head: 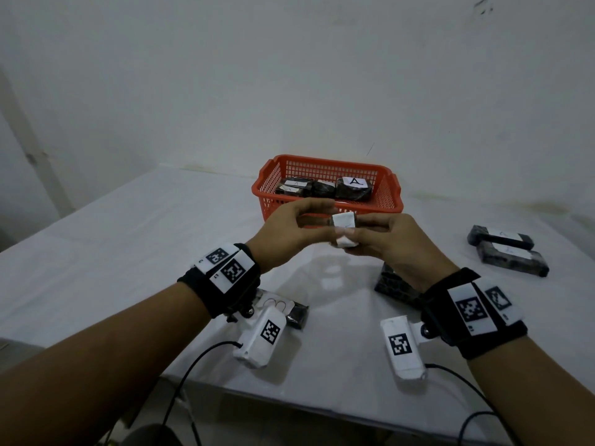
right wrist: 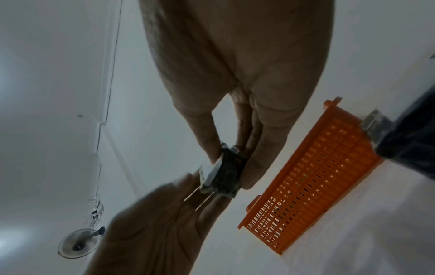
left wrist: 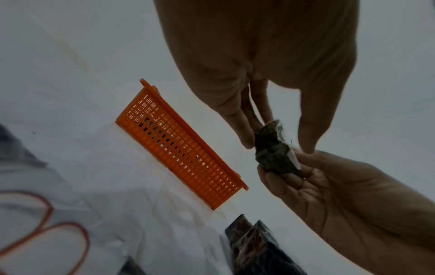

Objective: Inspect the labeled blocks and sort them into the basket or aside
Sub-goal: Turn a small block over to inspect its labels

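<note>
I hold one small dark block with a white paper label in the air in front of the orange basket. My left hand pinches its left end and my right hand pinches its right end. The left wrist view shows the block between my left fingertips, with the right hand gripping it from below. From the right wrist the block sits between thumb and fingers of my right hand. The label's writing cannot be read. Three wrapped blocks lie in the basket, one labeled A.
Two labeled dark blocks lie on the white table at the right. Another dark block stands under my right hand, and one labeled block lies below my left wrist. Cables trail off the near table edge.
</note>
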A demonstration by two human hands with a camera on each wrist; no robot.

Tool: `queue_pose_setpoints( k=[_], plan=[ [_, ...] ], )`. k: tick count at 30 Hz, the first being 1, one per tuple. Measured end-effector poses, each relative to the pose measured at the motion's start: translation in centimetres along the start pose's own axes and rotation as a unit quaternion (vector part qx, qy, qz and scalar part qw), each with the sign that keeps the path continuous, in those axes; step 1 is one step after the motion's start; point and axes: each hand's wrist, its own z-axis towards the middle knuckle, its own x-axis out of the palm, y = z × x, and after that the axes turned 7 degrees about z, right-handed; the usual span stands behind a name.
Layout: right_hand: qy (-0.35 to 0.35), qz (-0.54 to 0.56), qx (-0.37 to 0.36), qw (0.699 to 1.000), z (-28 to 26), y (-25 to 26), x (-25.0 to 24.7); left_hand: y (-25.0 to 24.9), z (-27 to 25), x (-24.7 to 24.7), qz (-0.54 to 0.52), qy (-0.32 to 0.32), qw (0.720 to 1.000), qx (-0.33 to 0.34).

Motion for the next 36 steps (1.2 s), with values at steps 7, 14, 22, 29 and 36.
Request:
queue_pose_setpoints(
  k=[7,14,22,29,36],
  plan=[
    [-0.007,-0.025,0.004,1.0,-0.2,0.0,0.4,0.2,-0.1,0.0,0.014,-0.018,1.0,0.0],
    [0.015,-0.047,0.0,0.999,-0.1,-0.1,0.3,0.2,-0.1,-0.1,-0.009,-0.018,1.0,-0.01],
    [0.004,-0.048,-0.036,0.998,0.1,0.6,0.4,0.2,-0.3,-0.4,-0.05,-0.03,0.998,0.001],
    [0.022,0.052,0.009,0.998,0.2,0.2,0.5,0.2,-0.6,0.0,-0.088,-0.021,0.996,0.013],
    [-0.015,0.008,-0.008,1.0,0.2,-0.2,0.0,-0.2,-0.6,0.4,-0.094,-0.034,0.995,-0.027]
  ],
)
